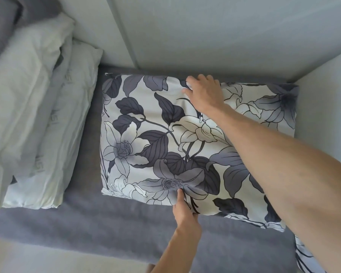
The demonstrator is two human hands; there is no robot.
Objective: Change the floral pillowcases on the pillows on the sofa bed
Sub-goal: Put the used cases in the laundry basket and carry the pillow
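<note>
Left hand (182,210) pinches the floral pillow (146,138) at 6 o'clock; right hand (204,93) grips its 12 o'clock edge. White pillows (37,115) at 9 o'clock.

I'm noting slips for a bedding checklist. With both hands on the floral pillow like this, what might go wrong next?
1. The left hand only pinches a small fold near the near edge of the floral pillow, so the fabric may slip free when pulled.
2. The right hand holds the far edge against the sofa back; lifting there may be cramped.
3. The white pillows lie close by and may get knocked.
</note>
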